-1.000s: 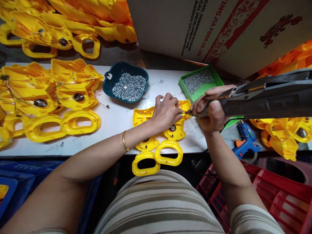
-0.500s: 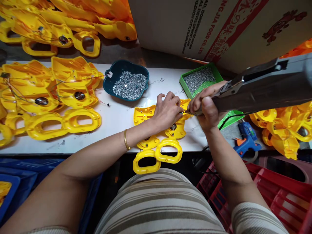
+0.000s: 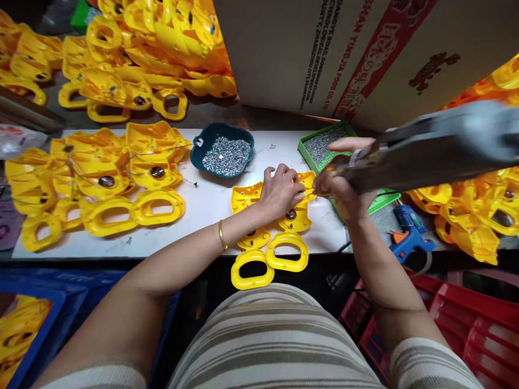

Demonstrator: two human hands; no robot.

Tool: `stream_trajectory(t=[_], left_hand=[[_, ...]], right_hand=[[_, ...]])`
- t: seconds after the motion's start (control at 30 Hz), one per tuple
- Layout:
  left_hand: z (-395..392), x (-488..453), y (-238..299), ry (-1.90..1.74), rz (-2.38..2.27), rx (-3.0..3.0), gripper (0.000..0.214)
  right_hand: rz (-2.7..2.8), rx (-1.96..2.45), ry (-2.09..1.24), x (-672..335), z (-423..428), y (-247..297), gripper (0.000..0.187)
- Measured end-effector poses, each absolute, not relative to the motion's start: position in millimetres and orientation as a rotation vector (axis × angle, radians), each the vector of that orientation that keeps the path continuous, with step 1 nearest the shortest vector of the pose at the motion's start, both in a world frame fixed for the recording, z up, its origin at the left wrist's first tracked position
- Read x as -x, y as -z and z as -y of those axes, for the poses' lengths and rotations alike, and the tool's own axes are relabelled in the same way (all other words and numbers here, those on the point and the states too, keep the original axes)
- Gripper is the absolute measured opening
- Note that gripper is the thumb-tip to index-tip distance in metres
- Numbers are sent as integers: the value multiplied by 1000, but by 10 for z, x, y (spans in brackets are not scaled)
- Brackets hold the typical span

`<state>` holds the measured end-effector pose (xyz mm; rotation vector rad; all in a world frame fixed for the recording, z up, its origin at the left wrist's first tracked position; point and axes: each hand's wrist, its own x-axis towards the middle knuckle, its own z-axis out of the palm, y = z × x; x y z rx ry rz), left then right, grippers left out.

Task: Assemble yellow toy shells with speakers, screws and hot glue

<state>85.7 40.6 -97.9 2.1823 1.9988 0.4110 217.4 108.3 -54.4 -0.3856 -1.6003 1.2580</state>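
Observation:
My right hand (image 3: 344, 186) grips a grey electric screwdriver (image 3: 421, 156), its index finger stretched out. The tool lies nearly level, blurred at its back end, with its tip close to a yellow plastic shell (image 3: 302, 219). Over this shell my left hand (image 3: 279, 192) is bent, thumb and fingers pinching at its upper part near the tip; what exactly lies between them is hidden. A second yellow shell (image 3: 245, 197) sits under my left wrist. Both shells have oval handle loops (image 3: 287, 267) that overhang the table's front edge.
A dark green bowl (image 3: 197, 156) and a green tray (image 3: 310, 159) hold small screws. Yellow shells with wires (image 3: 101, 156) line the left; more (image 3: 466, 227) lie right. A blue glue gun (image 3: 409, 243), a large carton (image 3: 284, 65) and red crates (image 3: 474, 319) stand nearby.
The view has shifted, showing more at the left. My right index finger has straightened out, and the screwdriver's back end is blurred by motion. My left hand stays on the shell.

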Motion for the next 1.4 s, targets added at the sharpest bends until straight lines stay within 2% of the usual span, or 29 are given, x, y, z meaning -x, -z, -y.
stream_trajectory(t=[0.1,0.23,0.43,0.5,0.67,0.93,1.23,1.4], left_hand=[[-365,-829,924,-430,-1981,-2174,18],[-48,-564,793,-556,-1871,-2273,29],[645,-208,817,-325,-1813,-2435,77],[698,-219,920,-295,-1816,-2411,85],[530,-348,1110,-401,-1797,-2405,80],[437,-410,1082,-410,-1865,-2450,66],[449,-489,1134,-412,-1925,-2392,74],[349,-525,1135,-438,-1889,-2335,70]], right_hand=[[1496,242,-1277,-2324,-981,419,35],[1436,424,-1291,-2539,-874,450,26],[1493,481,-1311,-2709,-820,700,27],[1516,448,-1322,-2701,-806,741,27],[1483,468,-1314,-2655,-738,699,26],[1441,486,-1313,-2702,-657,664,26],[1450,573,-1282,-2861,-507,604,31],[1360,690,-1286,-2956,-422,598,31]])
